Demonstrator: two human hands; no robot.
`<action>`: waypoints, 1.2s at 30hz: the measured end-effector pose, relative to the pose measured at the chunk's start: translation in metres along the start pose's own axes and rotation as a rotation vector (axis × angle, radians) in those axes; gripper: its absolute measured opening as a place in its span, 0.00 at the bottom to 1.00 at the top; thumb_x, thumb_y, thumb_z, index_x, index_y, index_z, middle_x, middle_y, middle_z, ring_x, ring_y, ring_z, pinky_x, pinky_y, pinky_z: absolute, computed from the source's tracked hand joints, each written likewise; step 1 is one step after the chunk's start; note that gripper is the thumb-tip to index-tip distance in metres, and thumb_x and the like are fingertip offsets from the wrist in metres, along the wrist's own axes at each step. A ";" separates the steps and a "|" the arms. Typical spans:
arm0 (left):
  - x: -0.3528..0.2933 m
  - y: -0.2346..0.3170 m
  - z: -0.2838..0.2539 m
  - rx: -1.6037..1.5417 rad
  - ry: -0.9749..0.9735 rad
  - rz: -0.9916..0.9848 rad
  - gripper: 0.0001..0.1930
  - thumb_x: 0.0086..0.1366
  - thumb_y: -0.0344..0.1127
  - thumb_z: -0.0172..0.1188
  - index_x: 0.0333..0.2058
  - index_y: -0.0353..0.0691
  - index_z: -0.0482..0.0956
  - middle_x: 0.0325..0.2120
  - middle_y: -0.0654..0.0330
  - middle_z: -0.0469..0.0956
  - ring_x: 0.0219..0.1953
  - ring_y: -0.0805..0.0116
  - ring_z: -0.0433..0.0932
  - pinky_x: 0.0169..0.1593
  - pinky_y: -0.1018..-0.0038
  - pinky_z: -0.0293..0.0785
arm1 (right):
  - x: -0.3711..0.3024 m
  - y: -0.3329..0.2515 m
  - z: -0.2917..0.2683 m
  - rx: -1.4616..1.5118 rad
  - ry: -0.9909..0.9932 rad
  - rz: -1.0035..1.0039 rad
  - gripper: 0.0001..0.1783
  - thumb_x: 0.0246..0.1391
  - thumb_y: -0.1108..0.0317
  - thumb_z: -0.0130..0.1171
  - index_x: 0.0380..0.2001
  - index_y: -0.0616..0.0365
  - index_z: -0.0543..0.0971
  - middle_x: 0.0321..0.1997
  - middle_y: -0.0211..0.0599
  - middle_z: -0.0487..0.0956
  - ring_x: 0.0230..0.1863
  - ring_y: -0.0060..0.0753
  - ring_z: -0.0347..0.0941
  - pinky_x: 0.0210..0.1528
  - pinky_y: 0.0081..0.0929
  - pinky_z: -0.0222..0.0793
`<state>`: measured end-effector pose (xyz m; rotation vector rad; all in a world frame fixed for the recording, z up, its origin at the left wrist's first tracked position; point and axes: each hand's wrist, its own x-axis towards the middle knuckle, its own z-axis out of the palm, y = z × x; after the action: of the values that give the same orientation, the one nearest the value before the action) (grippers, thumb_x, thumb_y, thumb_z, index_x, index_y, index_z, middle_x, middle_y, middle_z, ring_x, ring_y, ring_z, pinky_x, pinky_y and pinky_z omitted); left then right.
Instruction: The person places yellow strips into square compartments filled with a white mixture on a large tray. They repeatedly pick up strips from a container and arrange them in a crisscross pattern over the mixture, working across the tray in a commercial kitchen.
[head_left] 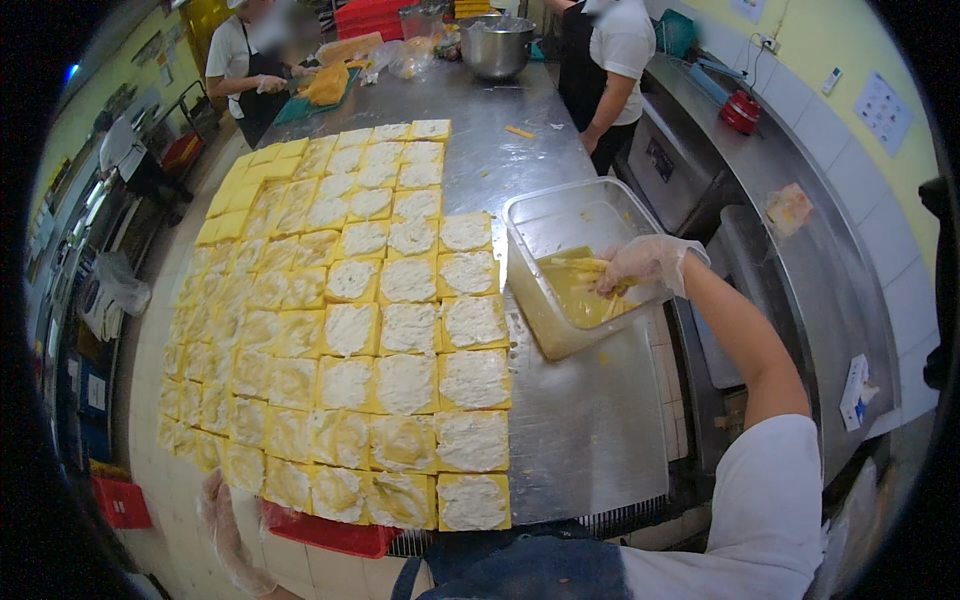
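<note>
Rows of yellow square slices, sponge cake or bread by their look, cover the left and middle of the steel table. Many slices (408, 330) carry white spread, while others (290, 380) have a yellow layer smeared over it. My right hand (645, 262), in a clear glove, reaches into a see-through tub (530, 310) standing right of the slices. Its fingers are closed round a clump of soft yellow filling (580, 285). Low at the near left corner, my gloved left hand (222, 525) hangs beside the slices with its fingers loosely stretched, holding nothing I can see.
A red crate (335, 533) sits below the table's near edge. At the far end are a steel mixing bowl (497, 46), plastic bags and a green board (318, 103), where a gloved person works. Another person stands at the far right. A steel counter (850, 330) runs along the right wall.
</note>
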<state>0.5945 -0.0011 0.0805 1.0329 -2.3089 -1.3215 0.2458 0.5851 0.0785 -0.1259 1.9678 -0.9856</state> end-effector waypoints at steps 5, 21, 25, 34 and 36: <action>-0.001 0.039 0.031 0.054 -0.128 0.091 0.18 0.64 0.34 0.49 0.51 0.36 0.68 0.49 0.58 0.69 0.52 0.67 0.66 0.56 0.71 0.59 | -0.024 -0.006 0.002 0.118 0.192 -0.297 0.19 0.47 0.70 0.57 0.45 0.61 0.71 0.30 0.27 0.75 0.30 0.18 0.70 0.33 0.18 0.66; -0.031 0.088 0.072 0.276 -0.274 0.281 0.15 0.61 0.40 0.53 0.47 0.46 0.73 0.44 0.57 0.73 0.48 0.62 0.70 0.51 0.70 0.65 | -0.009 -0.045 0.031 0.714 0.687 -0.933 0.12 0.55 0.63 0.55 0.39 0.54 0.68 0.25 0.24 0.69 0.22 0.17 0.64 0.23 0.16 0.63; -0.036 0.063 0.056 0.323 -0.225 0.237 0.15 0.61 0.39 0.53 0.47 0.45 0.74 0.44 0.57 0.73 0.47 0.61 0.71 0.51 0.70 0.65 | -0.006 -0.054 0.042 0.604 0.827 -0.936 0.12 0.56 0.62 0.54 0.40 0.54 0.68 0.23 0.23 0.68 0.22 0.15 0.63 0.24 0.15 0.62; -0.039 0.039 0.039 0.171 -0.167 0.015 0.15 0.62 0.36 0.52 0.48 0.44 0.73 0.44 0.60 0.74 0.45 0.68 0.72 0.49 0.73 0.66 | -0.007 -0.060 0.047 0.646 0.965 -1.146 0.21 0.58 0.60 0.51 0.51 0.56 0.63 0.24 0.24 0.67 0.26 0.17 0.63 0.30 0.17 0.61; -0.041 0.043 0.037 0.136 -0.144 -0.021 0.15 0.62 0.35 0.52 0.48 0.45 0.73 0.44 0.61 0.73 0.45 0.70 0.71 0.49 0.73 0.66 | -0.007 -0.064 0.053 0.662 1.038 -0.962 0.19 0.58 0.61 0.51 0.50 0.55 0.63 0.24 0.25 0.67 0.27 0.17 0.63 0.31 0.17 0.61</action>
<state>0.5837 0.0656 0.1004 1.0371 -2.5310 -1.3017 0.2726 0.5136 0.1122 -0.2192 2.3165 -2.6994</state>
